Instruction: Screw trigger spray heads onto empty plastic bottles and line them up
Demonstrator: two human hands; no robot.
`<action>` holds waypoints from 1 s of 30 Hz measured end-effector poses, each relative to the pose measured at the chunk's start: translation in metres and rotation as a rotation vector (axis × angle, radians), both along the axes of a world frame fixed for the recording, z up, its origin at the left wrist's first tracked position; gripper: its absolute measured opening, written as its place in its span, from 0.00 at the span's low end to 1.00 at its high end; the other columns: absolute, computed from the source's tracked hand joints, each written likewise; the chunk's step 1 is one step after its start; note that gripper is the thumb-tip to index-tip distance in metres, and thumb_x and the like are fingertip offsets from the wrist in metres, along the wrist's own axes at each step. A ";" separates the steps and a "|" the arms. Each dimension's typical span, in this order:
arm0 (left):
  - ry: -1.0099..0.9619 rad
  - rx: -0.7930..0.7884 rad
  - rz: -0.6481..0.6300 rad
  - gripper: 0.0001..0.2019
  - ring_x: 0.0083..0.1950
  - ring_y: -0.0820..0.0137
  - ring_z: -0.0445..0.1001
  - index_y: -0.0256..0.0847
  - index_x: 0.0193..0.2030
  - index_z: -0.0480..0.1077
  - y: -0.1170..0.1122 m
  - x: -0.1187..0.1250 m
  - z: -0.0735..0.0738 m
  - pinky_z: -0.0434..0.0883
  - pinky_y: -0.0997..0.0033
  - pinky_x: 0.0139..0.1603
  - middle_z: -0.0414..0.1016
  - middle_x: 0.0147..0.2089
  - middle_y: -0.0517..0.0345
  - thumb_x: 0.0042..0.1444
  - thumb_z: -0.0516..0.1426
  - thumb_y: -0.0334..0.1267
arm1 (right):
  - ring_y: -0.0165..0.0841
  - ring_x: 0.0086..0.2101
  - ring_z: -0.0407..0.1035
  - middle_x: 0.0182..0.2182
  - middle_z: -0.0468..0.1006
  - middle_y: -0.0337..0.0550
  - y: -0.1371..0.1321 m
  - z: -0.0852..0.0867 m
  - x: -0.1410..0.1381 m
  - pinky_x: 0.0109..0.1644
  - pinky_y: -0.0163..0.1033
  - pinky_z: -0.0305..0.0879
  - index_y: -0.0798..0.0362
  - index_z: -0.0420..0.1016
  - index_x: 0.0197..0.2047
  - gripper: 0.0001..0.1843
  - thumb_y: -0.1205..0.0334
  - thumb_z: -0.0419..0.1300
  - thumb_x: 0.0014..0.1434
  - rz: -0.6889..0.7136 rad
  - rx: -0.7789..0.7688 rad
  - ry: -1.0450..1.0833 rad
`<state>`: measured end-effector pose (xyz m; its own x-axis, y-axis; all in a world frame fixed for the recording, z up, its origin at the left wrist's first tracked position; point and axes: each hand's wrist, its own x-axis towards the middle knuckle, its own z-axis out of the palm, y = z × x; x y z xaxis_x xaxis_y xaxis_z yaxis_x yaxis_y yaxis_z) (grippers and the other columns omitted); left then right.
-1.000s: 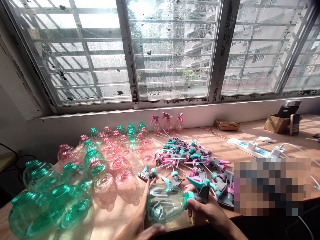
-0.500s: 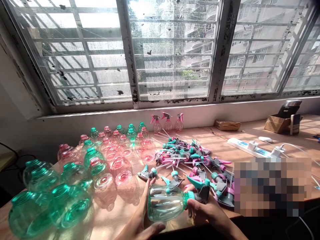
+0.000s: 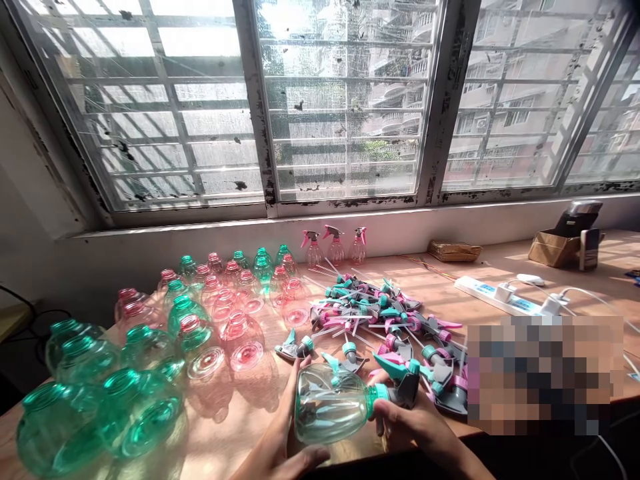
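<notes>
A clear green spray bottle (image 3: pixel 330 403) lies on its side in the air near the table's front edge, its neck toward the right. My left hand (image 3: pixel 287 433) cups its base, with the thumb below and the fingers behind. A trigger sprayer head (image 3: pixel 403 383), grey with a teal lever and collar, sits on the neck. My right hand (image 3: pixel 413 420) grips around that collar with thumb and fingers. Just beyond the bottle lies a loose teal and grey sprayer head (image 3: pixel 346 359). Part of the right fingers is hidden behind the sprayer head.
Several open green bottles (image 3: pixel 75 423) and pink bottles (image 3: pixel 243 340) stand at the left. A pile of sprayer heads (image 3: pixel 373 303) lies mid-table. Three pink spray bottles (image 3: pixel 336 250) stand by the wall. A power strip (image 3: pixel 493 293) and a cardboard box (image 3: pixel 555 247) are right, beyond a blurred patch.
The bottle has turned slightly about its long axis, and its highlights have shifted. Both hands stay in nearly the same place.
</notes>
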<state>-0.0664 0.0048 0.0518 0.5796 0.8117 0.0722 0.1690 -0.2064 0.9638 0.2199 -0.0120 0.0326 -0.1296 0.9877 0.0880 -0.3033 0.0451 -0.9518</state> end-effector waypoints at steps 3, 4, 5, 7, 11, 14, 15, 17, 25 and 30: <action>0.054 0.015 0.035 0.51 0.84 0.47 0.32 0.59 0.81 0.25 -0.001 0.001 0.001 0.35 0.42 0.82 0.31 0.86 0.62 0.68 0.61 0.54 | 0.37 0.26 0.77 0.27 0.85 0.41 0.000 0.001 0.000 0.35 0.41 0.72 0.51 0.78 0.42 0.26 0.42 0.78 0.52 0.003 -0.003 -0.006; 0.040 0.050 0.035 0.50 0.85 0.48 0.31 0.60 0.81 0.24 0.000 0.001 0.000 0.35 0.43 0.82 0.29 0.86 0.63 0.68 0.60 0.54 | 0.36 0.26 0.77 0.27 0.85 0.40 0.000 0.001 0.000 0.35 0.41 0.72 0.51 0.78 0.42 0.26 0.41 0.78 0.52 0.003 0.003 -0.011; 0.022 0.088 0.029 0.49 0.85 0.49 0.31 0.62 0.80 0.23 0.000 0.002 -0.002 0.35 0.43 0.82 0.27 0.86 0.65 0.70 0.59 0.54 | 0.36 0.26 0.77 0.27 0.86 0.40 0.000 0.002 0.000 0.35 0.41 0.72 0.51 0.78 0.41 0.25 0.41 0.78 0.53 0.004 0.005 -0.015; -0.001 0.142 0.021 0.46 0.85 0.50 0.32 0.65 0.80 0.23 0.001 0.002 -0.006 0.36 0.43 0.82 0.26 0.86 0.67 0.72 0.56 0.54 | 0.36 0.26 0.77 0.27 0.86 0.40 0.000 0.001 0.000 0.36 0.41 0.72 0.51 0.78 0.42 0.26 0.41 0.78 0.53 0.000 0.004 -0.018; -0.014 0.091 0.011 0.52 0.85 0.48 0.34 0.66 0.79 0.22 -0.001 0.002 -0.006 0.37 0.42 0.82 0.26 0.86 0.67 0.68 0.61 0.55 | 0.37 0.27 0.78 0.27 0.85 0.40 0.000 0.000 0.001 0.37 0.41 0.71 0.51 0.79 0.51 0.31 0.41 0.78 0.53 0.000 0.007 -0.017; -0.020 0.056 0.019 0.51 0.85 0.48 0.35 0.64 0.80 0.26 -0.002 0.002 -0.001 0.35 0.43 0.83 0.31 0.86 0.65 0.67 0.62 0.55 | 0.37 0.27 0.77 0.27 0.85 0.39 0.000 0.000 0.001 0.36 0.41 0.71 0.51 0.78 0.52 0.32 0.40 0.78 0.53 0.010 0.008 -0.027; -0.011 0.062 0.022 0.50 0.85 0.48 0.34 0.63 0.81 0.27 -0.002 0.001 -0.002 0.35 0.44 0.83 0.31 0.86 0.65 0.68 0.61 0.54 | 0.37 0.27 0.77 0.27 0.85 0.39 0.000 0.000 0.001 0.36 0.41 0.71 0.51 0.79 0.51 0.31 0.41 0.77 0.53 0.011 0.009 -0.030; 0.011 0.092 0.023 0.49 0.85 0.48 0.31 0.63 0.81 0.27 0.001 0.000 -0.007 0.35 0.43 0.83 0.30 0.86 0.65 0.69 0.61 0.52 | 0.37 0.27 0.77 0.27 0.84 0.39 0.000 0.002 0.001 0.36 0.41 0.71 0.51 0.79 0.47 0.28 0.41 0.77 0.53 0.010 0.012 -0.032; -0.023 0.137 -0.001 0.53 0.84 0.49 0.28 0.64 0.80 0.20 0.008 0.000 -0.021 0.36 0.44 0.82 0.24 0.86 0.67 0.68 0.62 0.52 | 0.36 0.26 0.76 0.27 0.85 0.40 -0.002 0.007 -0.001 0.35 0.40 0.71 0.51 0.77 0.41 0.27 0.40 0.78 0.51 0.005 -0.026 -0.020; 0.029 0.017 0.040 0.47 0.84 0.50 0.30 0.54 0.82 0.33 -0.001 -0.002 -0.002 0.35 0.45 0.82 0.32 0.86 0.61 0.68 0.61 0.53 | 0.35 0.27 0.76 0.27 0.85 0.40 -0.002 0.008 -0.001 0.37 0.39 0.73 0.50 0.78 0.40 0.26 0.40 0.78 0.52 0.003 -0.007 -0.044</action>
